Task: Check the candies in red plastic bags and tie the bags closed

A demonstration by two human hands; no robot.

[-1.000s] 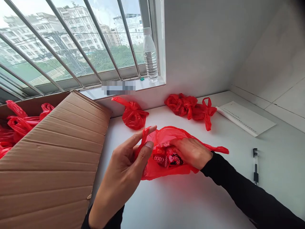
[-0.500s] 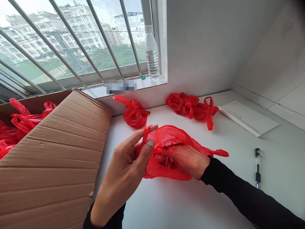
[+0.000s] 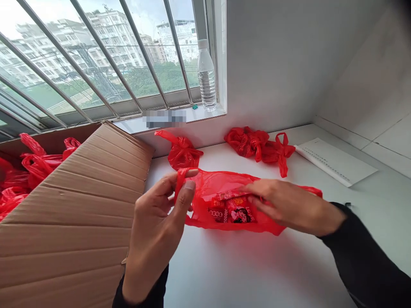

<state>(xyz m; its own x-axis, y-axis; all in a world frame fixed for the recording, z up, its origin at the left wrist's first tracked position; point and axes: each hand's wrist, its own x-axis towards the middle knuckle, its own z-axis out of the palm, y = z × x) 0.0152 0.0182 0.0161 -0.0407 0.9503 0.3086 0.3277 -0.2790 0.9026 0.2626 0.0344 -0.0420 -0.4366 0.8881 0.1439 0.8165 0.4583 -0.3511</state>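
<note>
A red plastic bag (image 3: 205, 220) lies with its mouth spread, and small red printed packets (image 3: 239, 211) show inside it. Some of the packets bear white lettering, and one has a cartoon picture. At the bag's left end, my left hand (image 3: 162, 218) has one handle looped over the index finger, with the thumb close by. My right hand (image 3: 285, 203) is over the right side of the mouth, its fingers stretched out and apart, holding nothing that I can see. The fingertips are near the packets and the bag's edge; whether they touch is unclear.
On the left stands a cardboard box (image 3: 80, 205) with several red bags (image 3: 41, 162) in it. Knotted red bags (image 3: 184, 154) lie along the wall. A paper pad (image 3: 337, 160) is at the right, a pen (image 3: 348, 205) partly hidden. On the sill stands a water bottle (image 3: 207, 79).
My right hand has come up out of the bag and moved right, uncovering the packets. My left hand has shifted a little left, pulling the handle with it.
</note>
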